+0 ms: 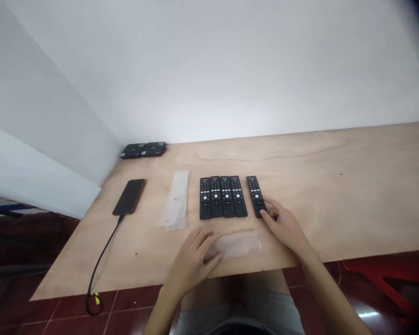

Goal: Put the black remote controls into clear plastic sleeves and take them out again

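My right hand (285,225) grips the lower end of a black remote control (256,191), thumb on its near end and fingers at its right side. This remote lies on the table, a little apart from a row of several similar black remotes (215,197) to its left. My left hand (194,256) rests over the left end of a clear plastic sleeve (239,244) near the table's front edge; its thumb and fingers are apart. More clear plastic sleeves (177,202) lie in a loose pile left of the row.
A dark phone (129,197) with a black cable (103,258) lies at the left, the cable hanging over the edge. Two flat black boxes (153,149) sit in the back corner of the wooden table (335,195), against the white wall. A red chair (380,274) stands at the lower right.
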Tool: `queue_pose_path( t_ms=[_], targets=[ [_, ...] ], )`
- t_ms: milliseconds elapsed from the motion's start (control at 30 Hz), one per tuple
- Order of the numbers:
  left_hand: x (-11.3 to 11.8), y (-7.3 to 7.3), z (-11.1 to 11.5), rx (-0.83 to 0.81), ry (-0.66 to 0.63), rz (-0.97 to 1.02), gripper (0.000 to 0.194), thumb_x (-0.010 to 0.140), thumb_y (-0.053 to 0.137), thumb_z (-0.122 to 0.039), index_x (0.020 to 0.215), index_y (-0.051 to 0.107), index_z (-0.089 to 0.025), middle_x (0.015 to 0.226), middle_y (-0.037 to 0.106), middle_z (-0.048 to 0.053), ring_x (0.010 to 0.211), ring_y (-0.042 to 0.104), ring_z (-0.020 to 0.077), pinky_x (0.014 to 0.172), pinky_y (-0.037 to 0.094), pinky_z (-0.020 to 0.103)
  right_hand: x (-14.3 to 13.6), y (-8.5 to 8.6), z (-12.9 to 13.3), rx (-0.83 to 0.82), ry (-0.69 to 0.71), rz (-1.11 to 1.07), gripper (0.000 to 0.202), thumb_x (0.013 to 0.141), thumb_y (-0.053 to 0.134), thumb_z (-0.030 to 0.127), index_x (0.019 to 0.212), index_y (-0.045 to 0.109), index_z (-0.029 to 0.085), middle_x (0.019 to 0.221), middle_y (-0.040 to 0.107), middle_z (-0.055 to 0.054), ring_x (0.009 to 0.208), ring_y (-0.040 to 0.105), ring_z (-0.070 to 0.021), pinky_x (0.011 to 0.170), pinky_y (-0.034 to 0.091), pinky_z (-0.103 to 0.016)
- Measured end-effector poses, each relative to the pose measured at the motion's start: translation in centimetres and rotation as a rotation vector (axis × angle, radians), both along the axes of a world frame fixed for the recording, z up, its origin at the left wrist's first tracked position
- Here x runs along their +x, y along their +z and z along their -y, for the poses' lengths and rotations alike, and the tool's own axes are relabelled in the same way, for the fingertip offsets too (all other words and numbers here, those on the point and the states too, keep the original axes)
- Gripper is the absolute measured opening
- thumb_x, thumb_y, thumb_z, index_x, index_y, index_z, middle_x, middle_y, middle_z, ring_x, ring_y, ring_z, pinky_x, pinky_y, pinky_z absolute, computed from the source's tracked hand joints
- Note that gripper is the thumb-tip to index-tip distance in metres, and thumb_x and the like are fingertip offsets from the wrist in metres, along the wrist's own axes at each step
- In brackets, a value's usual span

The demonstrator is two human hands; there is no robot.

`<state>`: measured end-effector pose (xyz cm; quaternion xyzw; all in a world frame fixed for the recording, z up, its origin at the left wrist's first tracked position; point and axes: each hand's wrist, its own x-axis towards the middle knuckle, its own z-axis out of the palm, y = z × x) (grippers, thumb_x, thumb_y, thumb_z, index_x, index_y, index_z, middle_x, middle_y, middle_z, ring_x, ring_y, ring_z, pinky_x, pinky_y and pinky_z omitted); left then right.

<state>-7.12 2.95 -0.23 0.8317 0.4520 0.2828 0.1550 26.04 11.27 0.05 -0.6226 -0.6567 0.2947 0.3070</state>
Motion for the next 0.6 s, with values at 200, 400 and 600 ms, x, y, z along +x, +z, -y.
queue_pose_path(
  t_ms=[200,400,600],
  targets=[
    [0.1,0.4,-0.1,-0.037,-0.009,0.006,0.042,0.1,0.076,-0.024,0.14,0.063,-0.027,0.128,0.069,0.01,0.118,0.068,0.0293,0.101,0.061,0.046,-1.3,-0.2,-1.0,0.058,0.032,0.016,0.053,0.101,0.059,0.042,0.148,0.068,0.02,0.071,0.06,0.002,0.069,0.059,-0.0236,0.071,0.049,-0.036],
    [0.2,0.6,-0.2,-0.058,-0.018,-0.002,0.013,0.1,0.074,-0.023,0.109,0.066,-0.024,0.122,0.068,0.01,0.116,0.065,0.0294,0.098,0.06,0.046,-2.0,-0.1,-1.4,0.065,0.059,-0.048,0.053,0.103,0.06,0.044,0.149,0.067,0.018,0.072,0.059,0.002,0.069,0.058,-0.0231,0.071,0.05,-0.036],
    [0.4,0.7,-0.1,-0.067,-0.008,-0.035,0.014,0.1,0.076,-0.025,0.095,0.063,-0.023,0.126,0.067,0.01,0.118,0.061,0.0309,0.098,0.059,0.049,-5.3,2.0,3.3,0.114,0.129,-0.17,0.033,0.111,0.055,0.045,0.12,0.078,0.024,0.105,0.078,-0.011,0.089,0.07,-0.0273,0.081,0.058,-0.039]
  ],
)
